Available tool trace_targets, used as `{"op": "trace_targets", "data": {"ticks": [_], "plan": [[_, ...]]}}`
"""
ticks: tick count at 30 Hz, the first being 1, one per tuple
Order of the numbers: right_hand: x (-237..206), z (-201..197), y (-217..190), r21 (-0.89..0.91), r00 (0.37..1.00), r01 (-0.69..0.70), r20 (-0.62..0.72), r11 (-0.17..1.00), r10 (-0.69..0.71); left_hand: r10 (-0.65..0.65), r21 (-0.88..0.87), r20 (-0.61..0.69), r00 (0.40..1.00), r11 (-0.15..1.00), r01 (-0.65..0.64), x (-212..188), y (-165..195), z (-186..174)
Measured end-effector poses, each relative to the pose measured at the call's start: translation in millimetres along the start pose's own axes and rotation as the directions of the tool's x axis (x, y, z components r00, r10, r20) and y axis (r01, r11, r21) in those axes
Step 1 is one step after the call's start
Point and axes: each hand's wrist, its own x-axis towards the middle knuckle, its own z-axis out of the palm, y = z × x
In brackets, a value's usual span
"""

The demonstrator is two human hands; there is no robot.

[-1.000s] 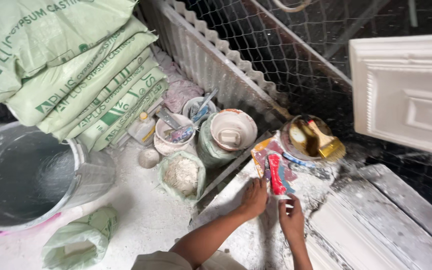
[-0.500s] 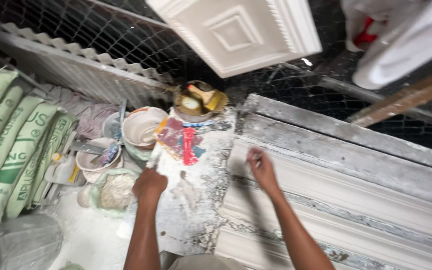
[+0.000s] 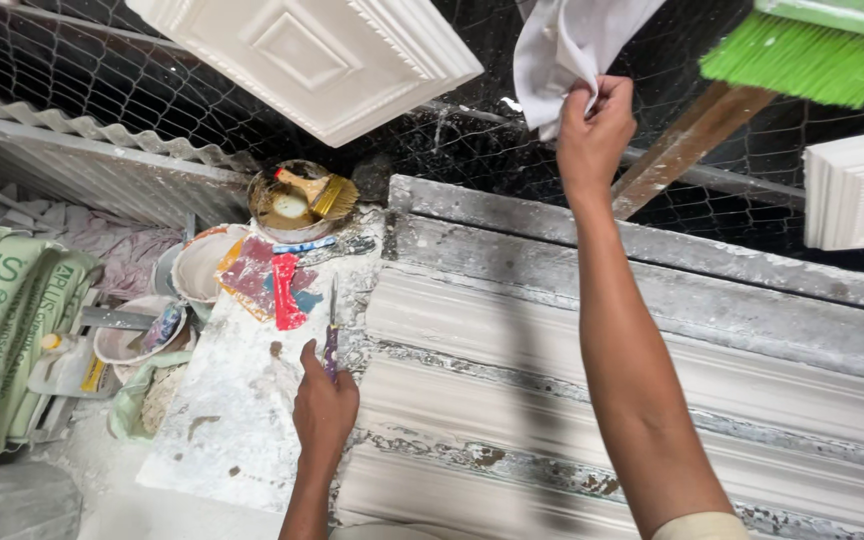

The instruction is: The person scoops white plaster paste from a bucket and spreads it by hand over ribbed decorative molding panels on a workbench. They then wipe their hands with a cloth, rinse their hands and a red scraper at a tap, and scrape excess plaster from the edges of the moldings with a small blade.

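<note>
My right hand (image 3: 594,128) is raised high and pinches a white cloth (image 3: 562,45) that hangs at the top of the view. My left hand (image 3: 324,410) rests low on a plaster-caked board (image 3: 242,400), its fingers by the handle of a thin knife (image 3: 332,325) that lies along the board's right edge. Whether the hand grips the knife is unclear. To the right lies a long grey and white moulding form (image 3: 572,380) with ridged profiles. A red scraper (image 3: 284,290) lies on stained rags further up the board.
A bowl with a brush (image 3: 302,195) stands behind the board. Several dirty bowls (image 3: 197,270) and stacked green sacks (image 3: 2,330) are at the left. A white plaster ceiling panel (image 3: 312,55) leans on wire mesh; a green broom (image 3: 802,55) is at the top right.
My right hand has risen from the moulding form to the hanging white cloth and taken hold of it. My left hand stays on the board. The view has swung right and up.
</note>
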Motion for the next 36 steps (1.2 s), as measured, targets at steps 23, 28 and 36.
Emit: {"op": "trace_targets", "data": {"ticks": [23, 28, 36], "plan": [[-466, 71, -11, 0.025, 0.325, -0.279, 0.943, 0.960, 0.071, -0.479, -0.944, -0.062, 0.876, 0.314, 0.105, 99, -221, -118], [-499, 67, -57, 0.170, 0.141, -0.197, 0.980, 0.966, -0.144, -0.557, -0.734, -0.100, 0.825, 0.601, 0.317, 104, -232, -119], [-517, 71, -58, 0.354, 0.128, -0.005, 0.928, 0.935, -0.351, -0.456, -0.564, 0.118, 0.882, 0.701, 0.437, 51, -235, -125]]}}
